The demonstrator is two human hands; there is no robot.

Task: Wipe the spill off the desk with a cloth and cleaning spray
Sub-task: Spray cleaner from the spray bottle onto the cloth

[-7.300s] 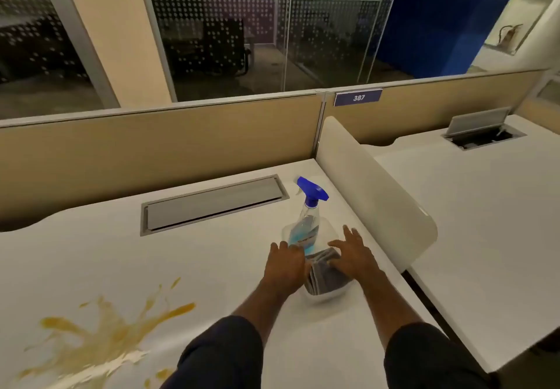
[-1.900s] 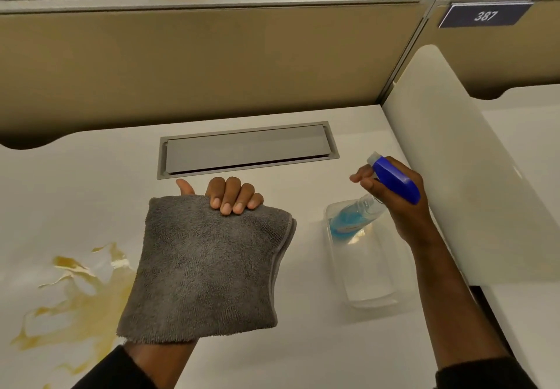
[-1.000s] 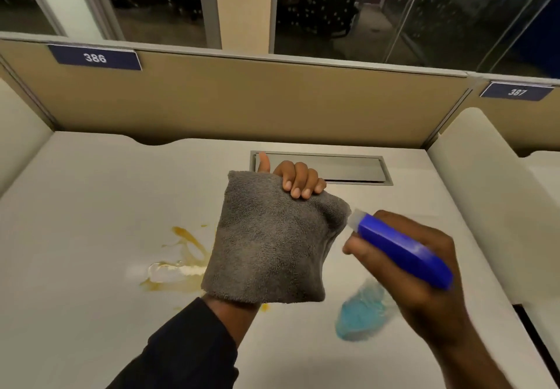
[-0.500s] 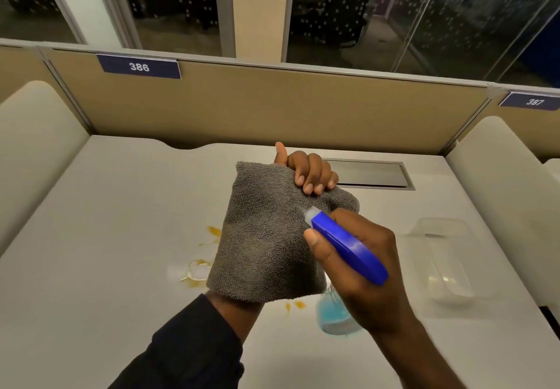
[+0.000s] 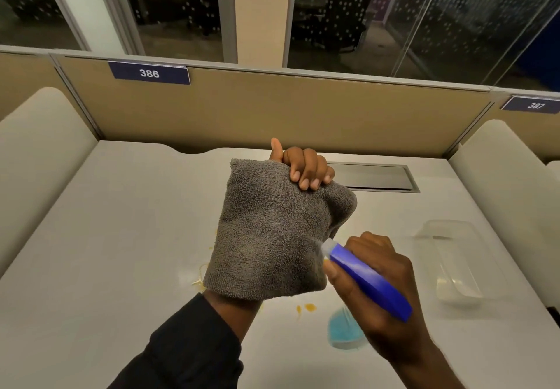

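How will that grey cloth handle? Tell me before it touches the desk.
Probably floppy: the grey cloth drapes from the left hand and bunches under the fingers. Its looped pile suggests it is light and grippy, not slippery.

Bare table (image 5: 121,222) lies left of the clear container (image 5: 451,261). Padded side panels (image 5: 500,182) and the rear partition (image 5: 303,110) bound the table.

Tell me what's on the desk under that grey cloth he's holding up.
Yellow-brown spill shows at the edges of the grey cloth on the desk: streaks at its left, drops below. The cloth hides the rest, so its full extent cannot be seen.
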